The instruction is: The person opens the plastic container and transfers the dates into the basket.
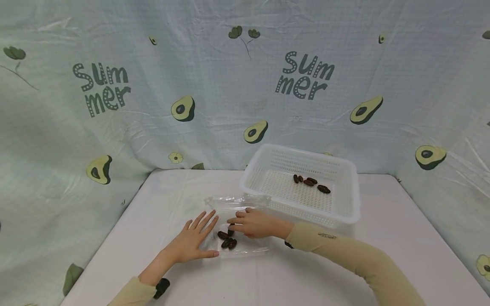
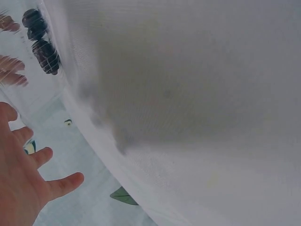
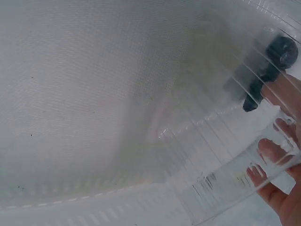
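On the table stands a clear plastic box (image 1: 249,251), its lid (image 1: 237,202) folded back, with several dark dates (image 1: 223,235) in its left part. My left hand (image 1: 189,244) lies spread along the left side of this box, fingers straight and thumb near the front corner. Over the inside of the box reaches my right hand (image 1: 256,223), its fingertips right at a date (image 1: 231,232). Through the clear plastic in the right wrist view, the thumb lies beside a date (image 3: 253,97), apart from the loosely bent fingers (image 3: 270,149).
A white perforated basket (image 1: 350,191) stands behind the box to the right, with several dates (image 1: 309,182) on its floor. The white table (image 1: 245,284) is enclosed at the back and sides by a printed cloth (image 1: 214,85).
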Demonstrator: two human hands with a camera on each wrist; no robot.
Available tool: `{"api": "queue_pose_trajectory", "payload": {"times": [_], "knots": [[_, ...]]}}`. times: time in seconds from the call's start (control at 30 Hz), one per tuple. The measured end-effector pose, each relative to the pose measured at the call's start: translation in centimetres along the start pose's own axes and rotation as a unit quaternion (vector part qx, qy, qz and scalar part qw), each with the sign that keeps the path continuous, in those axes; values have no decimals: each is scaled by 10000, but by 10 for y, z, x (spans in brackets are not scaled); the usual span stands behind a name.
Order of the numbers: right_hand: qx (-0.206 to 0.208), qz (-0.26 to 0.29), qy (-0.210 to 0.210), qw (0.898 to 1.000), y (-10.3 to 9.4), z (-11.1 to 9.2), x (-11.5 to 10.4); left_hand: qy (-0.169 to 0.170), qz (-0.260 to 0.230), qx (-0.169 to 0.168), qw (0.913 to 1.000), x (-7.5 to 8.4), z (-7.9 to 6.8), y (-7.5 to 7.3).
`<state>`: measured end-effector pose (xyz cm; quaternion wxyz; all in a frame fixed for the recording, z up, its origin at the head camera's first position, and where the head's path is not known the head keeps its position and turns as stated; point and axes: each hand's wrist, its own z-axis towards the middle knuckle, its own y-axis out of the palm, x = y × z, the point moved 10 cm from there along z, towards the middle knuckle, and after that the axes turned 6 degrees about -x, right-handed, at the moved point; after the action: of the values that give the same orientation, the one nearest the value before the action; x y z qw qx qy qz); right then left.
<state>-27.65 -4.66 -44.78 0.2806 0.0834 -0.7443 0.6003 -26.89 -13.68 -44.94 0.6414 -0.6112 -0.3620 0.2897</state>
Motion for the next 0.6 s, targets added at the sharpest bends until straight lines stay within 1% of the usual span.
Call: {"api": "queue_pose_trajectory", "payload": {"times": [0.17, 0.37, 0.47, 0.6], "knots": [[-173, 59, 63, 9998, 7, 6, 0, -38, 18, -91, 9999, -2, 1, 3], [-295, 110, 68, 9995, 12, 10, -3, -6, 71, -53, 10000, -1, 1, 1], [-284, 93, 40, 9995, 14, 11, -5, 18, 94, -25, 10000, -1, 1, 1], [-152, 18, -10, 9999, 12, 11, -6, 21, 123, -16, 9999, -2, 2, 2]]}}
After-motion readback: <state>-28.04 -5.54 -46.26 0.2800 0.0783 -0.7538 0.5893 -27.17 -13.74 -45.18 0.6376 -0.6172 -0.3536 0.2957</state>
